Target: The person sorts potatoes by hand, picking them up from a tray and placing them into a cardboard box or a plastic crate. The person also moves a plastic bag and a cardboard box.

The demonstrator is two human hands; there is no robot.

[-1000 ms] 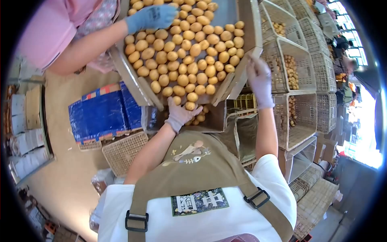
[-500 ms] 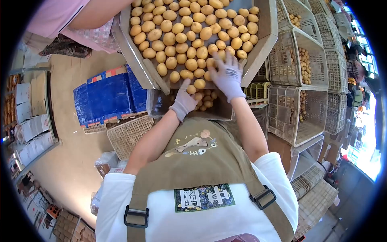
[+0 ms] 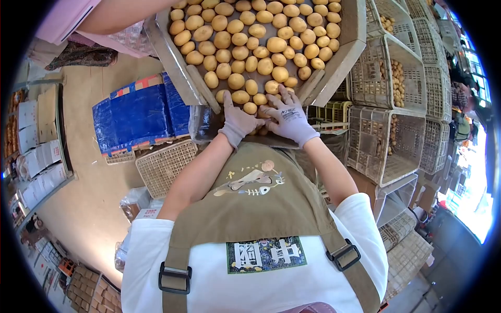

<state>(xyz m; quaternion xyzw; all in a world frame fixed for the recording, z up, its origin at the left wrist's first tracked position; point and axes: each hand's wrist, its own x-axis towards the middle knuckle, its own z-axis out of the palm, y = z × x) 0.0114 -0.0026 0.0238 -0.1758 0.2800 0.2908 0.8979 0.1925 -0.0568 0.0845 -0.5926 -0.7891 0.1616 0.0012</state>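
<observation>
Small round yellow potatoes (image 3: 265, 66) lie in a single layer on a sorting tray (image 3: 336, 65) with raised sides that narrow towards me. Both my hands wear thin pale gloves at the tray's narrow mouth. My left hand (image 3: 239, 121) has its index finger stretched up beside the potatoes and its thumb reaching towards the other hand. My right hand (image 3: 288, 116) is spread, palm down, with fingertips touching potatoes at the mouth. Below the mouth is a box (image 3: 204, 124) with potatoes in it, mostly hidden by my hands and apron.
Stacked plastic crates (image 3: 368, 141), some holding potatoes, stand to the right. On the left are a blue-covered box (image 3: 133, 120) and a beige crate (image 3: 166, 167) on the floor. Another person's arm (image 3: 122, 13) reaches in at the upper left.
My right hand has drawn down and left from the potatoes to the mouth, close to my left hand. Potatoes near the mouth have shifted, and the lower box is more covered.
</observation>
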